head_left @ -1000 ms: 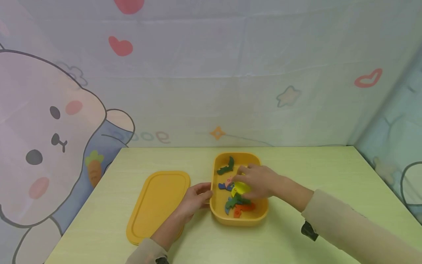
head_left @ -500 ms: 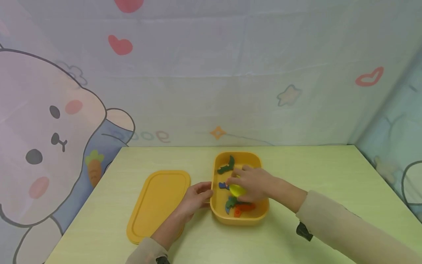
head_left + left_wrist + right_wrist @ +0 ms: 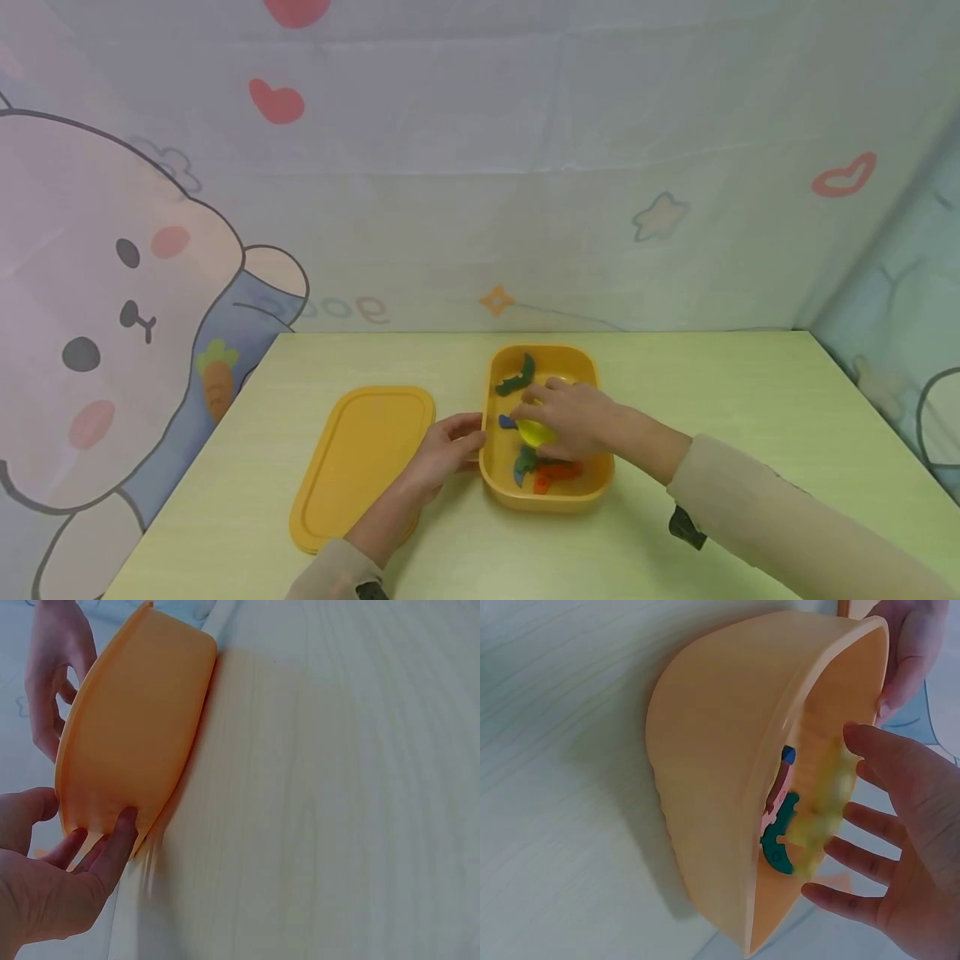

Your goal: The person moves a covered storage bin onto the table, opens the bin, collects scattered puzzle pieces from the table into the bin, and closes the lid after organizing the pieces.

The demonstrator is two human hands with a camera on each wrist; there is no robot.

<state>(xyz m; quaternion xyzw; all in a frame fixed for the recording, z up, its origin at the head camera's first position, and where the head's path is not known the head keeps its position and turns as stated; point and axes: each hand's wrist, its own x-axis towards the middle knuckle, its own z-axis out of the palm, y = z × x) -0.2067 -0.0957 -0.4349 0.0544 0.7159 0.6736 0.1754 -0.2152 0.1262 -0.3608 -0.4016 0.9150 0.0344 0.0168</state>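
A yellow plastic tub (image 3: 546,503) stands on the table. My right hand (image 3: 573,421) reaches into it from the right, holding a bright yellow piece (image 3: 534,433) with thumb and spread fingertips; the piece is blurred in the right wrist view. My left hand (image 3: 442,454) rests against the tub's left side, thumb at the rim and fingers along the outer wall (image 3: 142,712). Inside the tub lie a curved green piece (image 3: 517,379), a blue piece (image 3: 507,422), another green piece (image 3: 527,460) and an orange piece (image 3: 558,472). A pink piece (image 3: 780,801) shows in the right wrist view.
Left of the tub, a flat yellow lid (image 3: 360,467) lies on the pale wooden table (image 3: 712,383), partly beneath my left forearm. A printed cloth (image 3: 450,167) with a cartoon animal and hearts hangs behind the table's far edge.
My right hand has shifted slightly left inside the tub, carrying the yellow piece, and now covers more of the blue piece and the pink one. The left hand has stayed in place.
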